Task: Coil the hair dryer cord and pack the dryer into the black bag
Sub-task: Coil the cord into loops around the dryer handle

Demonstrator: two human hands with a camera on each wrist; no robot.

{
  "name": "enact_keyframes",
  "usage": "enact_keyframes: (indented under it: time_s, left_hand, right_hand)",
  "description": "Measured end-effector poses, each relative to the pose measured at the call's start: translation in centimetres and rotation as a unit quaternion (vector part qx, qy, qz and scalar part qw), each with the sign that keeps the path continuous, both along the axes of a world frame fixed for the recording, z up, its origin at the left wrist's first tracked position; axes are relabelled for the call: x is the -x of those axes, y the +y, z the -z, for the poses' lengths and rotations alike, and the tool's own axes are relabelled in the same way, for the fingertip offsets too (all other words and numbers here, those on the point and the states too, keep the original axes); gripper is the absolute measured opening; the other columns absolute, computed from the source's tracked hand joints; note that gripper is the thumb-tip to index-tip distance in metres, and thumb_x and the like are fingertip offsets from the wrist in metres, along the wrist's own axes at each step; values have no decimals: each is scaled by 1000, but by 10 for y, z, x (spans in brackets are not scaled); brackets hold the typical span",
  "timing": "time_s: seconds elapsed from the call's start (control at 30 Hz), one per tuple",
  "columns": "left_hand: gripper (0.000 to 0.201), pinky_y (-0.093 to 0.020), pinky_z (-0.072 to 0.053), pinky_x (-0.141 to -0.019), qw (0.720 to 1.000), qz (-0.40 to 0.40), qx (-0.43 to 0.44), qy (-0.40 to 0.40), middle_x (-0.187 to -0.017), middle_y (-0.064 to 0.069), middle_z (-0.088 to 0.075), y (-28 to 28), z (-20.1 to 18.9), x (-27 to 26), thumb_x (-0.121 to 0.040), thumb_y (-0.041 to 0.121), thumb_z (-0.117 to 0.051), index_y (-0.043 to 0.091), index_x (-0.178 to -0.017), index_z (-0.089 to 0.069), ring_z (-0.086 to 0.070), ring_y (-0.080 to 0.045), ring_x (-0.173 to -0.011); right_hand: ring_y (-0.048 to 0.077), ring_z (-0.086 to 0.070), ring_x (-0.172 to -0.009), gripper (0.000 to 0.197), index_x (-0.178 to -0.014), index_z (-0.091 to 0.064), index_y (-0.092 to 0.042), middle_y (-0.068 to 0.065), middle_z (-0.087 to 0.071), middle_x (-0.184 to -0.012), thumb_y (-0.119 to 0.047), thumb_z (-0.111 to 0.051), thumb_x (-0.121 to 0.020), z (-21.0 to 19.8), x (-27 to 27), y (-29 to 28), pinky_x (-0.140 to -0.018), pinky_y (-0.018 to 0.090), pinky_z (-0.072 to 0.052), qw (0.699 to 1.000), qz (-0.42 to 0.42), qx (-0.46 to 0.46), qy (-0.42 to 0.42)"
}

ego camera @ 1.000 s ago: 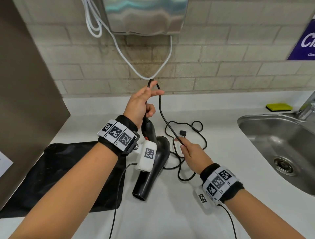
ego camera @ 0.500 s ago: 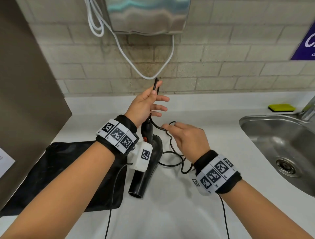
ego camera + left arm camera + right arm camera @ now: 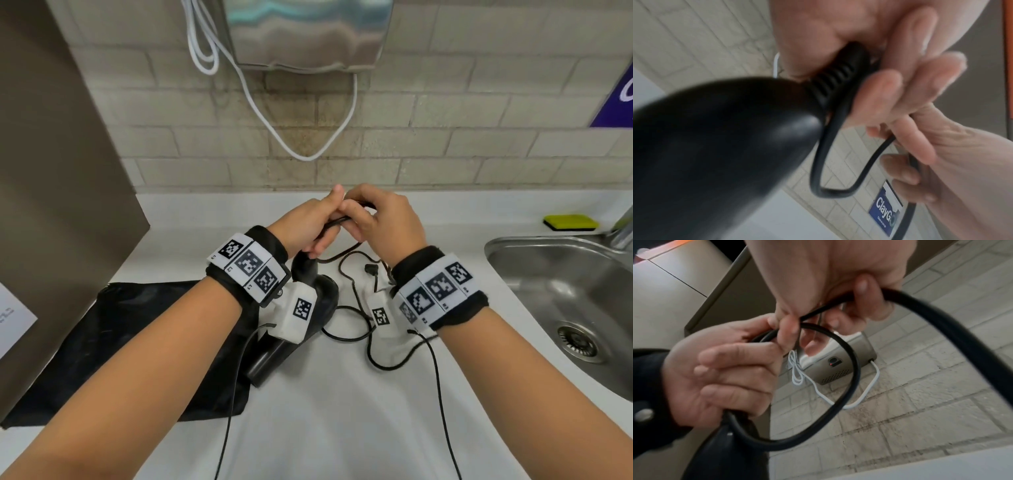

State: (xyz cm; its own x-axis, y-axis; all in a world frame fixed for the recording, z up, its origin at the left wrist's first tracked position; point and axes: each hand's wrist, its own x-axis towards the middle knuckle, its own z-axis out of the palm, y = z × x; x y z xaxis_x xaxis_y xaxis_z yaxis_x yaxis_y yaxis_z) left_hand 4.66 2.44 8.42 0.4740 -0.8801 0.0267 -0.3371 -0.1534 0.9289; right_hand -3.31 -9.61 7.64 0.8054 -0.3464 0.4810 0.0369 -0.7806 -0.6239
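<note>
**Both hands meeting over the dryer handle**

Half a second ago my right hand (image 3: 387, 222) reached across the loose cord from the sink side; now it has closed in against my left hand (image 3: 308, 222), and the two touch above the back edge of the counter (image 3: 342, 411). My left hand grips the top of the hair dryer (image 3: 291, 329) handle together with a loop of cord (image 3: 838, 386), fingers curled round both. My right fingers (image 3: 865, 293) pinch the next stretch of cord. The dryer's barrel rests tilted on the counter, overlapping the right edge of the black bag (image 3: 120, 342), which lies flat toward the counter's left side. The plug (image 3: 371, 270) lies on the counter beneath my right wrist.
</note>
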Motion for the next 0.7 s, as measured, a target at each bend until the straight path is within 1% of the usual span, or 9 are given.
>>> enact_keyframes:
  time_s: [0.07, 0.13, 0.17, 0.27, 0.4, 0.47, 0.53, 0.6, 0.7]
  left_hand:
    - [69, -23, -35, -44, 1000, -16, 2, 4, -32, 4, -33, 0, 1, -6, -99, 49, -14, 13, -79, -69, -29, -9, -29]
    - [61, -23, -33, -42, 998, -24, 22, 44, -33, 5, -33, 3, 2, -12, -100, 44, -23, 10, -79, -69, -26, -8, -29]
    - [55, -23, -34, -42, 997, -22, 32, 69, -35, 6, -35, 4, 3, -15, -100, 40, -27, 9, -82, -68, -24, -7, -30]
    - [44, -21, -43, -44, 992, -6, 27, 121, -42, 6, -42, 7, 2, -21, -102, 26, -29, 4, -90, -65, -30, -6, -34]
    - [40, -24, -50, -50, 988, 17, -20, 152, -49, 2, -54, 5, -9, -19, -97, 10, -24, -1, -90, -62, -44, -10, -38]
    - [40, -21, -43, -43, 989, 12, -35, 146, -49, 3, -51, 4, -14, -18, -96, 9, -23, 0, -89, -61, -39, -8, -35]
    - [41, -17, -30, -35, 989, 8, -35, 146, -47, 6, -43, 2, -14, -17, -96, 11, -24, 1, -89, -62, -29, -5, -31]
    - [41, -16, -22, -33, 988, 5, -28, 153, -43, 8, -36, 2, -12, -18, -97, 12, -24, 2, -89, -63, -22, -3, -30]
    - [42, -15, -16, -32, 985, 0, -17, 173, -37, 10, -28, 3, -11, -21, -99, 14, -22, 4, -87, -61, -19, -2, -28]
  right_hand:
    - [12, -58, -73, 22, -89, -65, -16, -6, -61, -72, -30, -48, -93, 4, -4, -3, -70, 26, -44, 999, -21, -37, -2]
    - [-1, -55, -65, 17, -97, -60, -12, -8, -58, -72, -19, -45, -95, 10, -6, -8, -64, 12, -41, 995, -26, -87, -38]
    - [-6, -53, -62, 14, -97, -58, -13, -10, -57, -74, -16, -45, -95, 14, -7, -10, -61, 8, -39, 993, -25, -100, -50]
    - [-5, -48, -58, 15, -84, -57, -16, -9, -54, -72, -11, -47, -94, 21, -7, -14, -57, 9, -35, 994, -29, -92, -47]
    - [-4, -47, -53, 14, -81, -58, -6, -11, -48, -61, -8, -50, -92, 19, -6, -11, -53, 8, -34, 994, -34, -78, -64]
    - [-5, -47, -56, 14, -82, -58, -3, -11, -48, -63, -7, -49, -92, 18, -7, -10, -56, 8, -34, 996, -29, -55, -71]
    - [0, -44, -56, 15, -84, -58, -3, -7, -49, -65, -9, -48, -93, 17, -8, -9, -57, 8, -34, 996, -21, -43, -70]
    - [2, -41, -57, 16, -87, -58, -3, -5, -50, -66, -9, -45, -94, 17, -8, -10, -56, 9, -33, 997, -21, -38, -61]
    - [-2, -43, -58, 22, -96, -61, -2, -10, -50, -67, -10, -40, -96, 19, -7, -11, -57, 6, -34, 999, -33, -17, -18]
